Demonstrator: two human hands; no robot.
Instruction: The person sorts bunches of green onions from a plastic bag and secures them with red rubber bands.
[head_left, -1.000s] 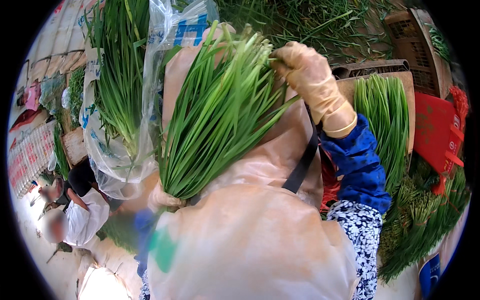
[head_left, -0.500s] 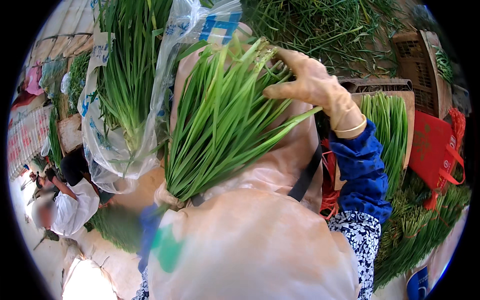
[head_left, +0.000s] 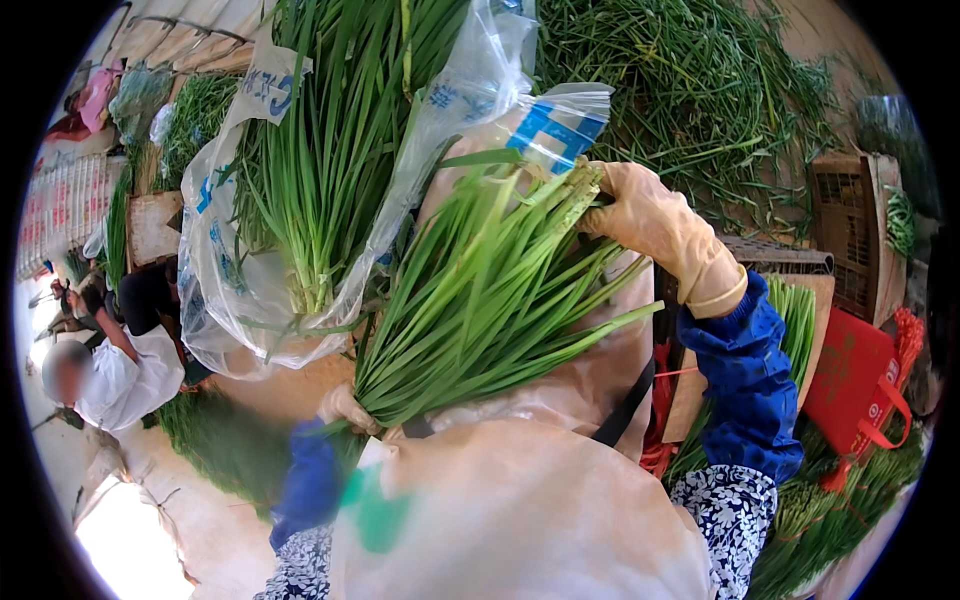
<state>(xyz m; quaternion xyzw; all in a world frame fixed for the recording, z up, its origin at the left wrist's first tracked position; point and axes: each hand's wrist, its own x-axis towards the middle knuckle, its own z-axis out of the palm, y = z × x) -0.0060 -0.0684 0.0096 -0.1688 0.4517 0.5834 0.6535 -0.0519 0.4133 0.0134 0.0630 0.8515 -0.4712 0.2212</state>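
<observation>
A loose bunch of garlic chives (head_left: 480, 300), with long flat green leaves, lies slantwise across my lap on the apron (head_left: 520, 490). My left hand (head_left: 346, 408), gloved and partly hidden by the leaves, is closed around their tips at the lower left. At the upper right, my right hand (head_left: 650, 220), in a tan rubber glove, curls its fingers against the pale stem ends. Its fingertips are partly hidden behind the stems. Beside the bunch on the left, a clear plastic bag (head_left: 215, 325) holds more garlic chives (head_left: 330, 170).
Loose greens (head_left: 680, 110) are heaped on the ground ahead. On the right are a slatted crate (head_left: 840, 240), a board with green stalks (head_left: 793, 315), a red bag (head_left: 846, 375) and tied bundles (head_left: 840, 510). Another person (head_left: 140, 370) sits at the left.
My right hand has gone from thumb and fingers spread to fingers curled in at the stem ends. The view has shifted, so the scene sits lower. My left hand keeps hold of the leaf tips.
</observation>
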